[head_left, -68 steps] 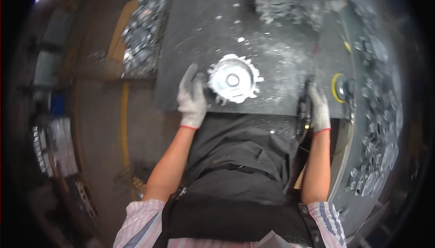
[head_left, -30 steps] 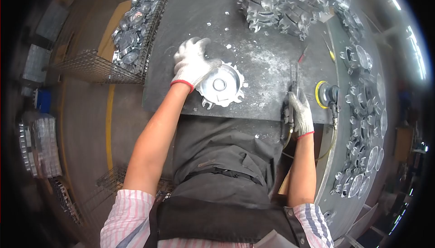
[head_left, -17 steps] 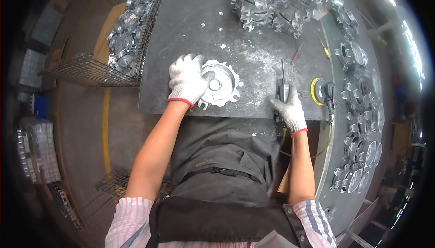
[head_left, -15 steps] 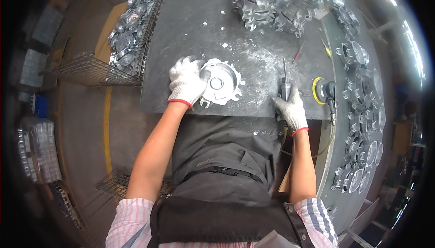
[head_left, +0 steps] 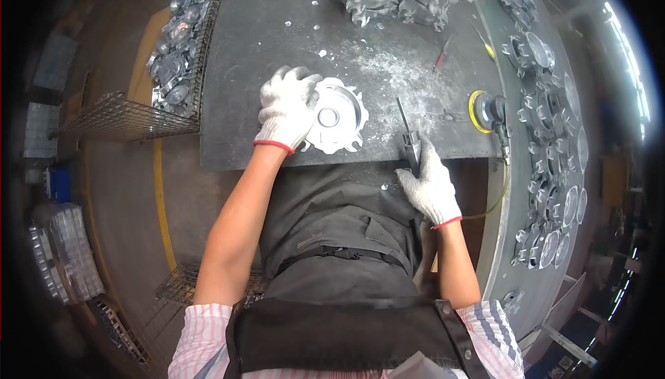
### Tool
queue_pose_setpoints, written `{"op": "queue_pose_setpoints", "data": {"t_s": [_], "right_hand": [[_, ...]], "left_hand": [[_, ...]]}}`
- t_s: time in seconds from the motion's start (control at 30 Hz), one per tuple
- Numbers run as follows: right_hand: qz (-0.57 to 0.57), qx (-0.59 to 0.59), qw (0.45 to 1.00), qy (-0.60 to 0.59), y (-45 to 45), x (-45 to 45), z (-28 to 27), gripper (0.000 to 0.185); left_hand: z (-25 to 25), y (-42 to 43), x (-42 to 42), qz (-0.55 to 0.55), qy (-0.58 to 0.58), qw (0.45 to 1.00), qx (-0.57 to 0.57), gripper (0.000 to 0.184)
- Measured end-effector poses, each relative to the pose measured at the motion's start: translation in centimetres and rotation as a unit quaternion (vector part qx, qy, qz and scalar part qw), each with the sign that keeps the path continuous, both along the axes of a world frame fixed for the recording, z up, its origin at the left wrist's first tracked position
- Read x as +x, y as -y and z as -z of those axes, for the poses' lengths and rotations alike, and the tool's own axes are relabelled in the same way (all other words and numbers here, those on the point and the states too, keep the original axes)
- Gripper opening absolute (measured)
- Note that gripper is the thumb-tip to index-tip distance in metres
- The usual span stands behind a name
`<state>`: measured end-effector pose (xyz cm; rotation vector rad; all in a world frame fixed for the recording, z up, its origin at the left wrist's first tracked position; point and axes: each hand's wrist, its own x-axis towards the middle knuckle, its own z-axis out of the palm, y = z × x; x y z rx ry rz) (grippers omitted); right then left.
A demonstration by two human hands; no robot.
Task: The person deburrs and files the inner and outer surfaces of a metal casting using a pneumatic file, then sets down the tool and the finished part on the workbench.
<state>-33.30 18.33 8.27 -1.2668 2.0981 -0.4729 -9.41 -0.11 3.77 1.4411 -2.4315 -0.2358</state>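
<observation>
Half-curled, left hand [head_left: 286, 107] touches disc [head_left: 339, 130]; right hand [head_left: 432, 188] grips tool [head_left: 411, 145].

The disc [head_left: 332, 138] is shiny, smooth metal; the gloves [head_left: 285, 110] are matt knitted cloth. The counter [head_left: 256, 26] looks dull and matt, the left basket [head_left: 131, 114] metal wire.

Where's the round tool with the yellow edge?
In the head view, the yellow-edged tool is on the right side of the dark table, near its edge, up and to the right of the gloved right hand.
</observation>
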Motion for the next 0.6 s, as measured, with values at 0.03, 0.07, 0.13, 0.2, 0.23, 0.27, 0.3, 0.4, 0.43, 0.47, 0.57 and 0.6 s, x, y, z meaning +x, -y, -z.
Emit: {"op": "queue_pose_setpoints", "data": {"t_s": [0.03, 0.07, 0.13, 0.2, 0.23, 0.27, 0.3, 0.4, 0.43, 0.47, 0.57, 0.6], "right_hand": [[0.000, -0.006, 1.000, 0.012, -0.4, 0.1, 0.2, 0.081], [0.002, -0.014, 1.000, 0.013, -0.6, 0.3, 0.1, 0.079], [0.007, -0.004, 1.000, 0.003, -0.6, 0.5, 0.2, 0.079], [0.016, 0.017, 1.000, 0.000, -0.7, 0.6, 0.1, 0.078], [0.023, 0.032, 0.999, 0.000, -0.6, 0.5, -0.2, 0.078], [0.030, 0.048, 0.998, 0.001, -0.5, 0.5, -0.4, 0.077], [0.036, 0.051, 0.998, 0.007, -0.5, 0.3, -0.3, 0.076], [0.039, 0.052, 0.998, 0.018, -0.6, -0.2, 0.0, 0.071], [0.038, 0.049, 0.998, 0.016, -0.5, -0.1, 0.0, 0.071], [0.035, 0.047, 0.998, 0.015, -0.4, 0.0, 0.0, 0.071], [0.038, 0.051, 0.997, 0.032, -0.3, 0.2, 0.2, 0.072], [0.041, 0.054, 0.997, 0.042, -0.3, 0.2, 0.2, 0.072]], "left_hand": [[0.2, 0.3, -0.3, 0.005, 0.001, 1.000, 0.003, 0.032], [0.5, 0.6, -0.6, 0.011, 0.002, 1.000, 0.006, 0.034], [0.9, 0.7, -1.1, 0.005, -0.019, 0.999, -0.030, 0.036], [1.2, -0.2, -1.3, -0.021, -0.064, 0.992, -0.107, 0.039], [0.3, -1.1, -1.2, -0.004, -0.075, 0.991, -0.115, 0.039], [-0.8, -2.4, -0.9, 0.015, -0.086, 0.989, -0.122, 0.040], [-1.9, -3.7, -0.7, 0.035, -0.097, 0.986, -0.128, 0.041], [-3.6, -7.1, -0.2, 0.163, -0.057, 0.985, -0.009, 0.050], [-3.5, -7.8, 0.0, 0.165, -0.070, 0.984, 0.002, 0.052], [-3.2, -8.2, 0.4, 0.155, -0.072, 0.985, -0.004, 0.052], [-2.0, -9.1, 1.5, 0.112, -0.068, 0.990, -0.044, 0.052], [-1.6, -9.2, 1.8, 0.096, -0.067, 0.991, -0.060, 0.052]]}}
